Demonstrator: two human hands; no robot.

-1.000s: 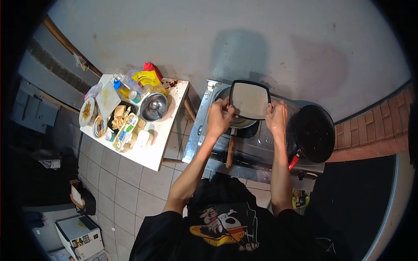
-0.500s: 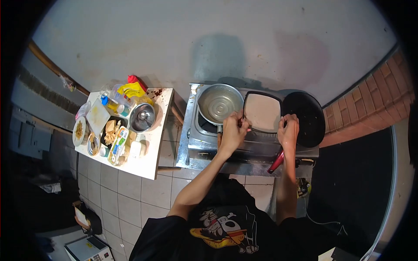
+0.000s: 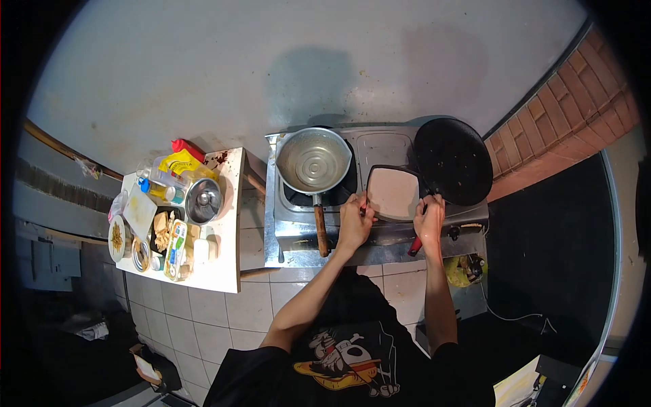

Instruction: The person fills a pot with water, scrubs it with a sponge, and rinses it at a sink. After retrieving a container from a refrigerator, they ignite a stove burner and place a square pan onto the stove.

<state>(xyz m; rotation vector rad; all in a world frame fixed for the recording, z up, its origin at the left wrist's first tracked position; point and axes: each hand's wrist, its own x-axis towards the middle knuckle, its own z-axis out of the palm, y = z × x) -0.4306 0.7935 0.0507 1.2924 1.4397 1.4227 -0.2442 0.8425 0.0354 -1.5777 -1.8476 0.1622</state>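
Observation:
A square plate [image 3: 393, 193] with a dark rim and a pale beige inside is held level above the front of the stove, between a pot and a pan. My left hand [image 3: 355, 221] is closed on its left edge. My right hand [image 3: 429, 218] grips the right edge, its fingers partly hiding that corner. Left of the plate stands a metal saucepan [image 3: 313, 161] with a wooden handle [image 3: 321, 227], what looks like clear liquid in it. A black frying pan [image 3: 453, 161] lies to the right; its red handle [image 3: 415, 245] passes beneath my right hand.
The steel gas stove [image 3: 291, 237] stands against a grey wall, with a brick ledge [image 3: 542, 129] at right. On the left, a white table [image 3: 227, 251] carries a metal bowl [image 3: 204, 201], a cutting board [image 3: 141, 211], an egg carton [image 3: 175, 251], a yellow packet [image 3: 178, 165] and several containers.
Both hands have drawn the plate toward my body, uncovering the stove top behind it. The saucepan's wooden handle now shows fully. My view has shifted and tilted somewhat.

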